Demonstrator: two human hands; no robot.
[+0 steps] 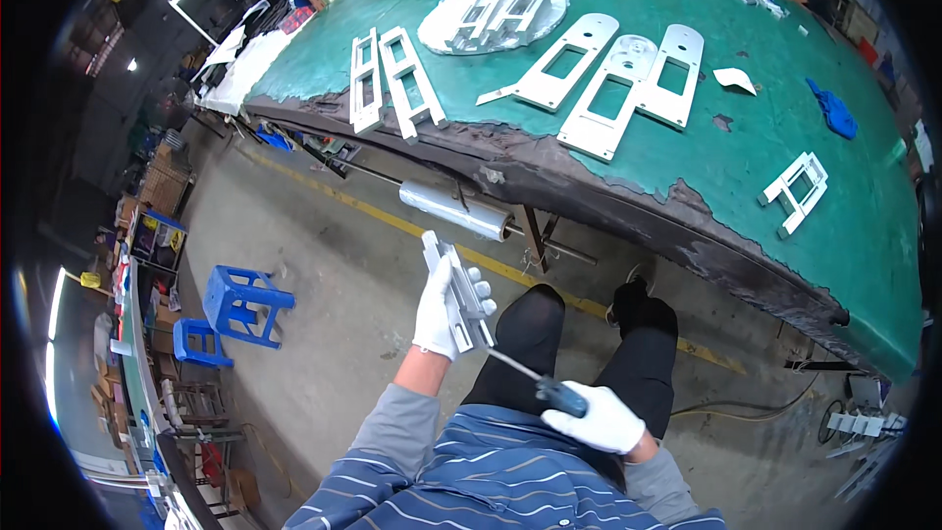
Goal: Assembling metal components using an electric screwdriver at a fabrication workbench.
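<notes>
Here, before the table (834, 226), one metal frame (460, 300) gripped in my forward left hand (434, 319), one screwdriver (557, 395) clasped in my right hand (601, 420)

Green-topped table (834, 236), left: two slender silver metal frames (359, 79) are lying.
Table middle: three flat round-ended silver metal plates (625, 69) are lying right of them.
Table right: a small A-shaped silver frame (805, 204) is lying before a crumpled blue cloth (834, 112).
Grey floor (339, 245), left: two blue plastic stools (222, 294) are standing.
</notes>
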